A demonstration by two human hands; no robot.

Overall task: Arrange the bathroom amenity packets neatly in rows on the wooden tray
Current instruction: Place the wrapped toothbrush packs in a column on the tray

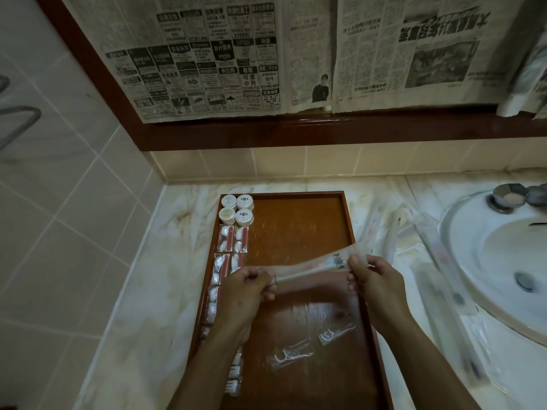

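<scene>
A wooden tray (299,229) lies on the marble counter. Both hands hold one long clear toothbrush packet (313,266) level above the tray's middle: my left hand (248,287) grips its left end, my right hand (374,276) its right end. Several small round white jars (238,209) stand in the tray's far left corner. Below them, vanity packets with cotton buds and pads (232,242) run in two columns down the left side, partly hidden by my left arm. Two clear packets with white floss picks (307,346) lie loose on the near part of the tray.
More long clear packets (441,291) are strewn on the counter right of the tray. A white sink (503,255) with a metal tap (509,196) sits at the far right. Newspaper (266,54) covers the framed mirror above; tiled wall stands to the left.
</scene>
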